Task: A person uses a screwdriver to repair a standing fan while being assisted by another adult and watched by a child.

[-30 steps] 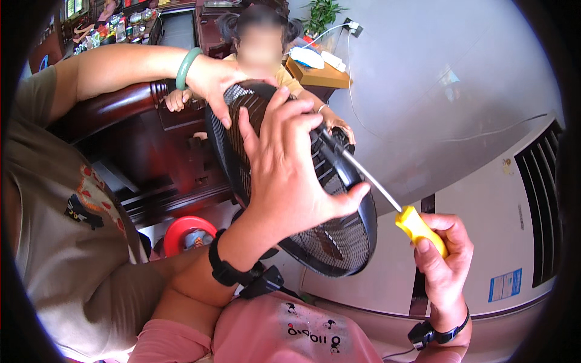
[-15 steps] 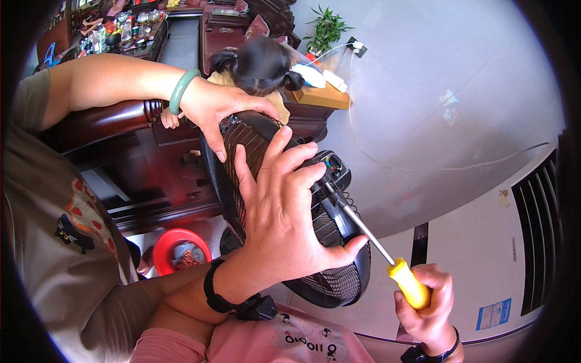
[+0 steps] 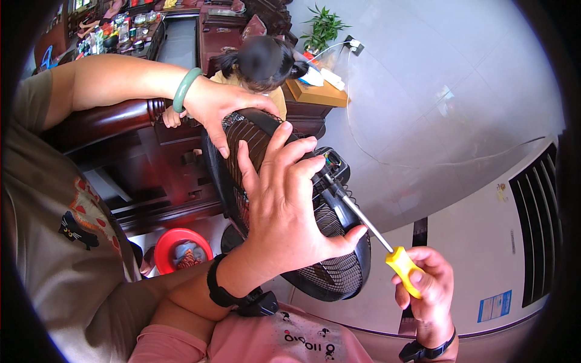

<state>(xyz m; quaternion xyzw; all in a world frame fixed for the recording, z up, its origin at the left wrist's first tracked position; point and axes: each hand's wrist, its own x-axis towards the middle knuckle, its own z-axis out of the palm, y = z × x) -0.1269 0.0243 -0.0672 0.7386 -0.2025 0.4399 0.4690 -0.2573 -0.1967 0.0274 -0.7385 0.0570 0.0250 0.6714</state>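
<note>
A black fan (image 3: 342, 275) with wire grilles is tilted up in front of me. My left hand (image 3: 281, 206) lies over it with fingers spread; its fingertips are beside a small black housing (image 3: 338, 164). My right hand (image 3: 426, 281) grips the yellow handle of a screwdriver (image 3: 374, 225) at the lower right. The screwdriver's metal shaft runs up to a dark part by my left fingertips; the tip itself is hidden. Another person's hand (image 3: 227, 112), with a green bangle, holds the fan's far upper end.
A red bucket (image 3: 181, 233) with cloths stands on the floor at left. Beyond the fan sit a dark wooden chair (image 3: 115, 127) and a person with dark tied hair (image 3: 260, 63). A white air-conditioner-like unit (image 3: 466, 266) is at right; a cable (image 3: 436, 167) crosses the floor.
My right hand has changed its hold on the screwdriver handle: the fingers look looser and the thumb lies across it. The handle has shifted slightly up and left. My left hand stays nearly still.
</note>
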